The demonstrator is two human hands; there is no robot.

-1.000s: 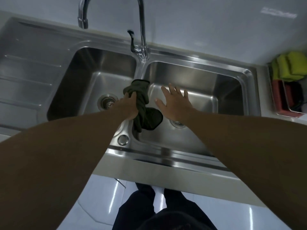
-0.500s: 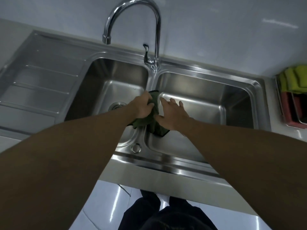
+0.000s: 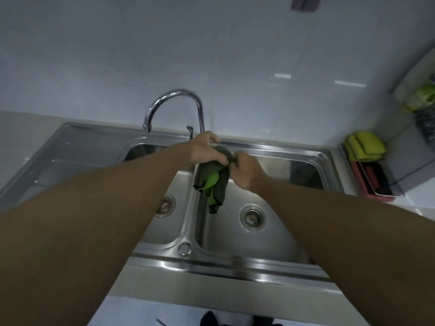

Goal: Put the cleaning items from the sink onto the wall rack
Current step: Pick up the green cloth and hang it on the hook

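Note:
A dark green cloth [image 3: 213, 182] with a brighter green inner side hangs bunched above the divider of the steel double sink [image 3: 324, 161]. My left hand [image 3: 206, 150] grips its top from the left. My right hand [image 3: 246, 169] pinches the same top edge from the right. The cloth's lower end dangles over the right basin, clear of the bottom. A dark purple-grey item [image 3: 304, 3] hangs on the wall at the top edge of the view; what holds it is out of view.
A chrome gooseneck faucet [image 3: 174, 102] stands just behind my hands. Each basin has a drain [image 3: 252, 217]. At the right, a wire caddy [image 3: 374, 182] holds yellow-green sponges [image 3: 364, 147]. A green bag [image 3: 421, 98] sits on a shelf in the right corner.
Both hands have lifted the cloth up out of the right basin, and my right hand has closed on it. My view has tilted up, showing more wall.

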